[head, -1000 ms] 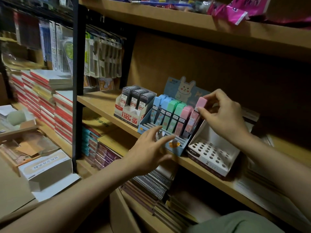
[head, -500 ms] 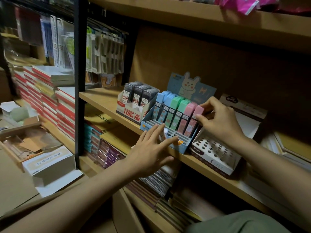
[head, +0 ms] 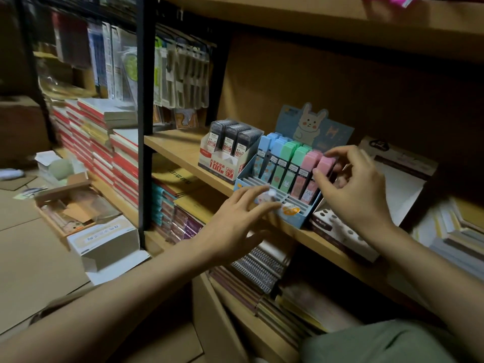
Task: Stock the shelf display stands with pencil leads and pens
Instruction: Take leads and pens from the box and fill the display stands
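Observation:
A blue display stand (head: 296, 218) with a rabbit card stands on the wooden shelf (head: 180, 148). It holds upright pencil lead cases in blue, green and pink. My right hand (head: 356, 195) pinches the top of the rightmost pink lead case (head: 324, 163) between thumb and index finger; the case stands level with its neighbours. My left hand (head: 235, 221) is spread open, fingertips touching the stand's front edge. To the left is a white stand (head: 222, 166) of dark lead cases. A white pen stand (head: 337, 226) with round holes sits to the right, partly behind my right wrist.
A black upright post (head: 142, 121) borders the shelf on the left, with stacked red-and-white notebooks (head: 115, 155) beyond it. Spiral notebooks (head: 262, 268) lie on the shelf below. Open cardboard boxes (head: 104, 239) sit on the floor at left. An upper shelf board (head: 314, 19) hangs overhead.
My right hand has lowered the pink lead case into the stand's rightmost row, level with the others. My left hand has stayed at the stand's front.

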The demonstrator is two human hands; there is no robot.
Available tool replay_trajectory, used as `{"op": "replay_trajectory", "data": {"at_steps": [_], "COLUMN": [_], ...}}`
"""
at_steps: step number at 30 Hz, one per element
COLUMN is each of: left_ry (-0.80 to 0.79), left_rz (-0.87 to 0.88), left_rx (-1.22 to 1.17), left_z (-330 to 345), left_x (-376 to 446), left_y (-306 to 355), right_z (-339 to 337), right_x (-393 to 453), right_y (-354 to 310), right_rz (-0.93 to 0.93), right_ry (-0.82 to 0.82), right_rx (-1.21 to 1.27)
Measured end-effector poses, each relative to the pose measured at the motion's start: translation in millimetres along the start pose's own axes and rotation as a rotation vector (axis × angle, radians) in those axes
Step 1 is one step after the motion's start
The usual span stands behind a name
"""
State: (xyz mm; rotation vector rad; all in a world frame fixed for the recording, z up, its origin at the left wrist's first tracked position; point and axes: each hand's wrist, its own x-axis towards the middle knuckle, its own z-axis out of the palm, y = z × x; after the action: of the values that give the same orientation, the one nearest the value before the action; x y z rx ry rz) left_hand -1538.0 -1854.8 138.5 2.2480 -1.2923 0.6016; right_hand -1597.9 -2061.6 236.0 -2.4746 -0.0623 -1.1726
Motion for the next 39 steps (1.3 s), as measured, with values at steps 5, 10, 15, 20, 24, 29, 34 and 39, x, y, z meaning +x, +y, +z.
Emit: {"op": "replay_trajectory", "data": {"at_steps": [5, 10, 15, 20, 24, 29, 34, 39], "left_ry": [-0.286, -0.631, -0.745, -0.627, -0.456, -0.215, -0.137, -0.154], "left_rz": [-0.195, -0.704, -1.145, -1.485, -1.758, -1.857, -1.809, -1.745], "left_rx": [-0.249, -0.315, -0.379, -0.434, -0.528, -0.541, -0.534, -0.48], "left_z": [3.7, 34.3, 80.5, 135.3, 173.6, 187.2, 196.4, 203.6], "left_x": [-62.0, -180.2, -278.1, -320.3, -342.5, -359.9, -364.9, -363.9], "left_y": [-7.7, -14.0, 1.5, 27.0, 40.7, 43.4, 47.0, 45.2], "right_z": [50.6, 119.8, 176.4, 213.1, 233.0, 248.1, 255.9, 261.6], "right_x": [-88.2, -184.3, -269.9, -318.1, -344.7, -367.6, -382.0, -381.6], "right_y": [-33.6, -35.0, -17.1, -12.9, -11.5, -11.9, -13.4, -9.7], "right_rz": [0.042, 0.017, 0.205, 0.239, 0.191, 0.095, 0.034, 0.143], "right_ry": [-0.283, -1.125, -1.406, -1.543, -1.636, -1.664, -1.603, -1.578], "right_rx": [0.308, 0.216, 0.097, -0.009, -0.101, -0.21, -0.283, -0.223]}}
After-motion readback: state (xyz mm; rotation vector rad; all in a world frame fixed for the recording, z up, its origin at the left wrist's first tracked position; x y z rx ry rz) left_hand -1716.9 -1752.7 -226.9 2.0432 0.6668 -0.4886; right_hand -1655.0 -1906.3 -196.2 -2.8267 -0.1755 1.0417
